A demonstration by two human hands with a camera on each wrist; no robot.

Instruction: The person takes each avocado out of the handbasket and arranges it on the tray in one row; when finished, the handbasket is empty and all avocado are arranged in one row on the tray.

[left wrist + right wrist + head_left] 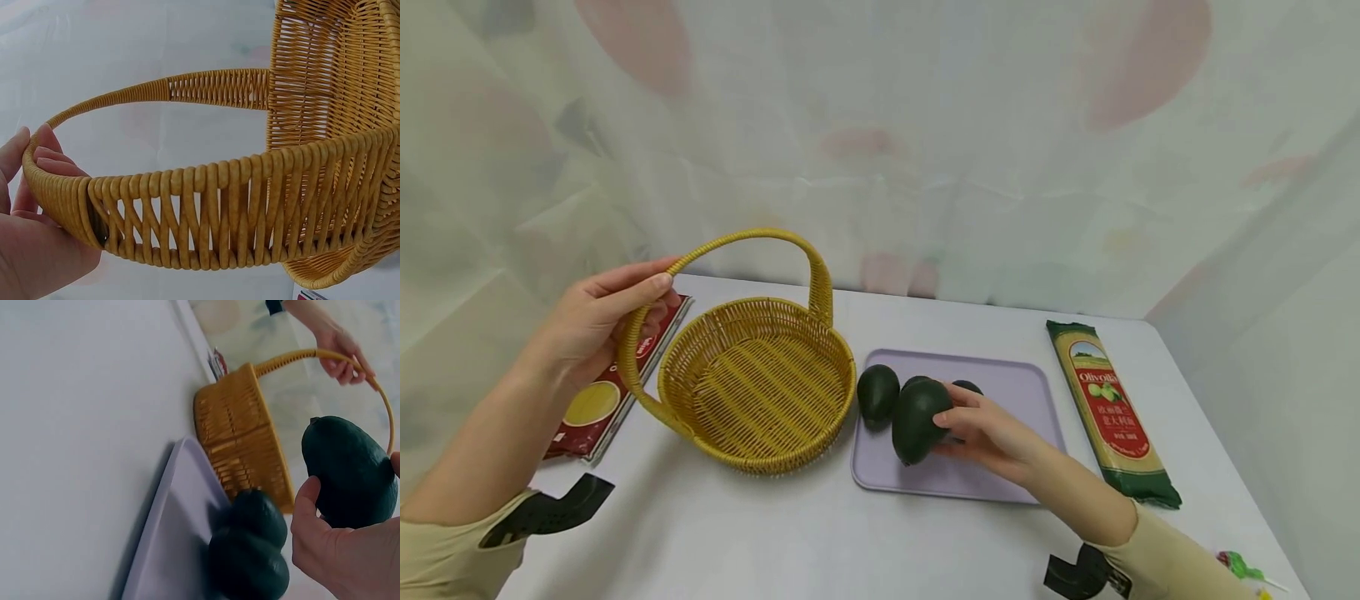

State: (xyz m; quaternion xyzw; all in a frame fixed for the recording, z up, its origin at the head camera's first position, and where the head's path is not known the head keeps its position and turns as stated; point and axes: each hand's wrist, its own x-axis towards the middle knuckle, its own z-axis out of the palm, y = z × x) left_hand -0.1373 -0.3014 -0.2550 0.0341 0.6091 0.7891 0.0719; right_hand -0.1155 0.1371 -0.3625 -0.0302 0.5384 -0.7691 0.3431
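My left hand grips the arched handle of a yellow woven basket, on the left side of the arch. The basket's woven bottom shows in the head view. My right hand holds a dark green avocado between thumb and fingers, raised above a pale purple tray. On the tray's left part sits another avocado; more dark avocados are partly hidden behind the held one and the hand. In the right wrist view, two avocados lie against each other beside the basket.
A red food packet lies left of the basket, partly behind my left arm. Right of the tray is a green and red pasta packet. A wrapped lollipop lies near the table's right front edge. Patterned cloth hangs behind the table.
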